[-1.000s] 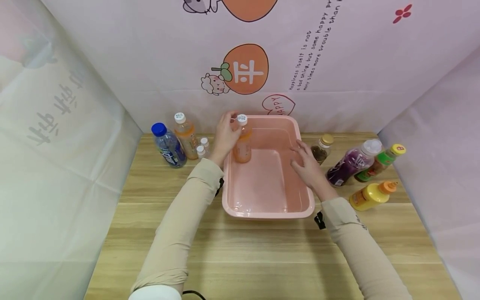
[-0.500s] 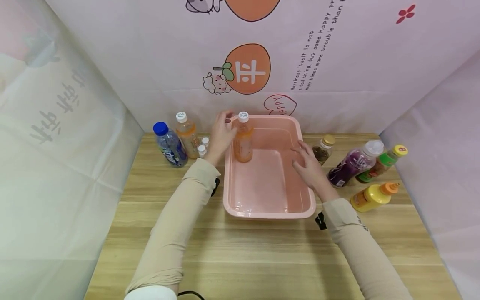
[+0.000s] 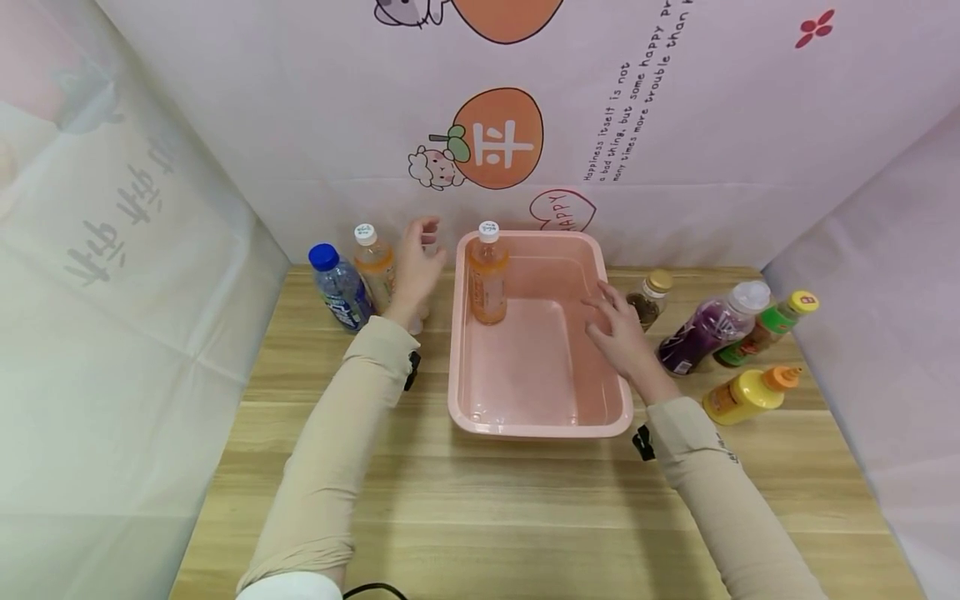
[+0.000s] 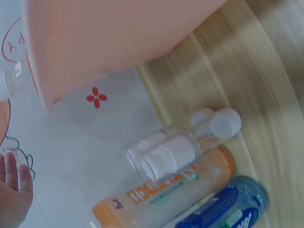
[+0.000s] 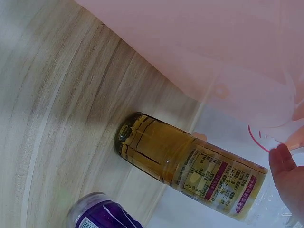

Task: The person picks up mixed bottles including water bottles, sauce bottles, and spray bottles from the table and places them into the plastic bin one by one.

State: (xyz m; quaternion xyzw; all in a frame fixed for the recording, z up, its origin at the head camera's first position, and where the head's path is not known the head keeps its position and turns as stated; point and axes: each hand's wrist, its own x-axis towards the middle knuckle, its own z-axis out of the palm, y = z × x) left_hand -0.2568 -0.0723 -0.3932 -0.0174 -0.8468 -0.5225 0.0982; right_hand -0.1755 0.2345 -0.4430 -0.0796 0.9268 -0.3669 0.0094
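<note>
An orange drink bottle [image 3: 488,279] with a white cap stands upright in the far left corner of the pink basin [image 3: 525,430]. My left hand [image 3: 418,267] is off to the left of the basin, holding nothing, its fingers loosely bent. Beneath it are two small clear bottles [image 4: 173,154] with white ends, mostly covered by the hand in the head view. Beside them stand a second orange drink bottle [image 3: 377,268] and a blue-capped bottle [image 3: 341,287]. My right hand [image 3: 617,333] rests at the basin's right rim with fingers spread over the inside, near a gold-capped bottle [image 5: 190,166].
To the right on the wooden table [image 3: 495,517] stand a purple drink bottle [image 3: 705,329], a green-labelled sauce bottle [image 3: 761,333] and a yellow squeeze bottle [image 3: 742,396]. A printed cloth wall [image 3: 300,108] rises right behind the basin.
My left hand has let go of the orange drink bottle in the basin and moved left, over the small bottles. My right hand has stayed at the right rim.
</note>
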